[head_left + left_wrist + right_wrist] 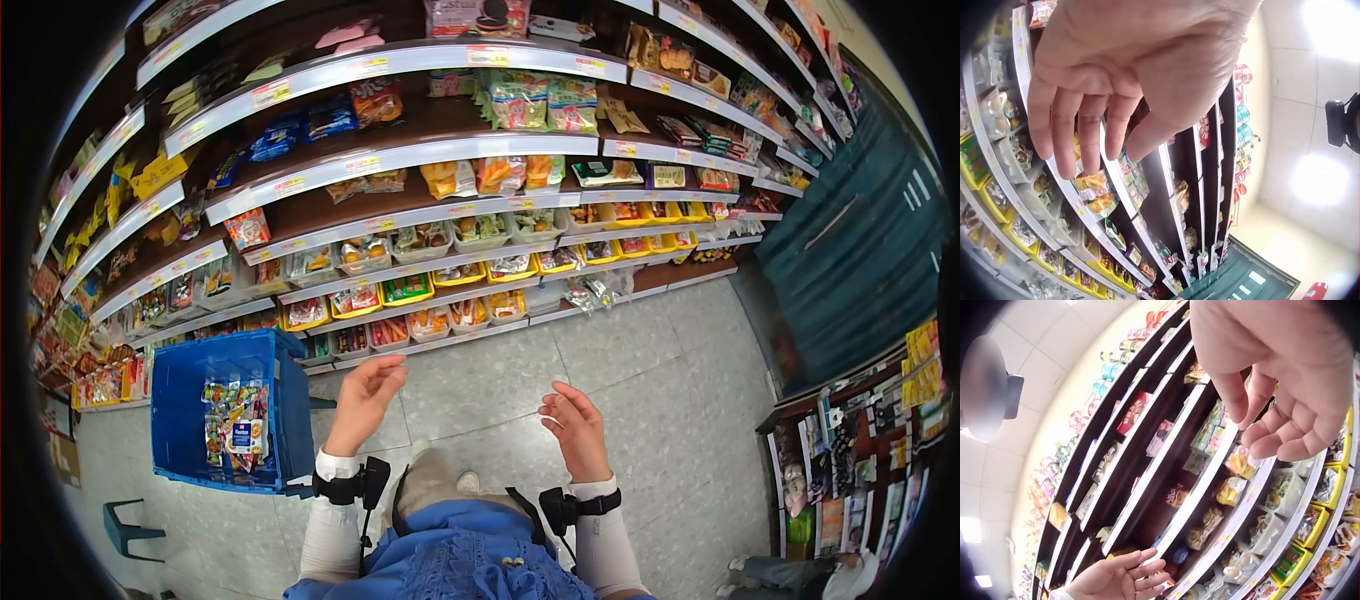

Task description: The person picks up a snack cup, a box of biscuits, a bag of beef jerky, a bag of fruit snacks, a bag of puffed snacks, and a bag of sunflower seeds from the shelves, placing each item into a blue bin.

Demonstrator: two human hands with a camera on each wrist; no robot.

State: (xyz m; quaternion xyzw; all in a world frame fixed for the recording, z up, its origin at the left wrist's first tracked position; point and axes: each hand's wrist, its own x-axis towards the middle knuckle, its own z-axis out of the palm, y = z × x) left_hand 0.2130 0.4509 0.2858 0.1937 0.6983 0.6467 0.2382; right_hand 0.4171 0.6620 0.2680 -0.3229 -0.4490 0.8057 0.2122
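While both hands hang apart in mid-air, the four fingers of the left hand [368, 402] are extended and slightly bent, its thumb alongside, and it touches nothing. On the right hand [577, 430] the fingers are loosely curved, more bent than the left's, with thumb and index tip close together; it too is free. Both forearms reach forward in white sleeves [332, 535], the hands angled a little towards each other, one black wrist camera [374, 484] strapped on each wrist.

Just left of the left hand stands one blue crate [290, 410], open at the top. Inside lie several packets [240, 432], overlapping too much to count, one white-and-blue pack [246, 437] among them. One dark green stool [130, 532] is on the floor below the crate.

Beyond the hands runs one long shelf unit [430, 247] with several tiers of bagged food; two of the lower tiers carry yellow trays [358, 312]. One teal curtain [850, 250] hangs on the right, and part of one other person [800, 578] shows at the lower right.
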